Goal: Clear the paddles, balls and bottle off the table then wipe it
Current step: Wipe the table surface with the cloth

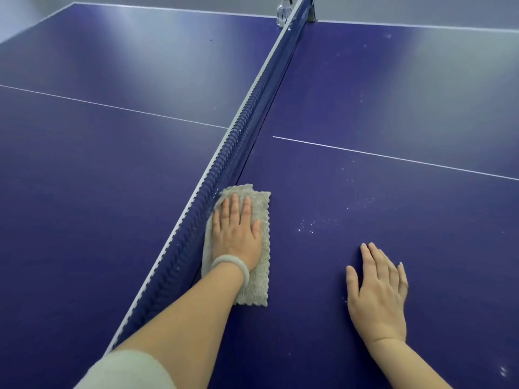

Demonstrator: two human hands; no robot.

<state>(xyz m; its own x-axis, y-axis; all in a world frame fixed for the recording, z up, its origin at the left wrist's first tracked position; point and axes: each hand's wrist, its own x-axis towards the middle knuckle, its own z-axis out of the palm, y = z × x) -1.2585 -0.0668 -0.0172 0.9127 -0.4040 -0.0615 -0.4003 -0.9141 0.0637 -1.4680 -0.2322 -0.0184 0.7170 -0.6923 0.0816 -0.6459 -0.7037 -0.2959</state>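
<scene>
A folded grey cloth (259, 276) is pressed flat on the blue table (365, 108) by the left hand (236, 234), whose grip is wide: the fingers are laid straight and close together along the cloth, and nothing is curled round it. The cloth is laid lengthwise just beside the net (252, 108), on its right side; whether its long left edge touches the foot of the net cannot be told. A pale bangle (238, 263) is worn on the left wrist, and a light sleeve (126, 372) is seen at the lower edge on the same arm. The right hand (379, 299) is rested palm down on the bare table, well apart from the cloth and to its right; its grip is likewise wide, with the fingers straight, slightly spread and holding nothing. Between the two hands and a little beyond them, a scatter of white specks (311, 224) is seen on the surface, and fainter specks are spread farther up the same half. A thin white line (393, 157) is drawn across each half of the table. At the far end of the net, on its left side, a clear bottle (281, 13) with a dark cap is stood upright on the table just beside the net; its top is cut by the edge of the view. A dark net post (311, 9) is seen at the far edge
</scene>
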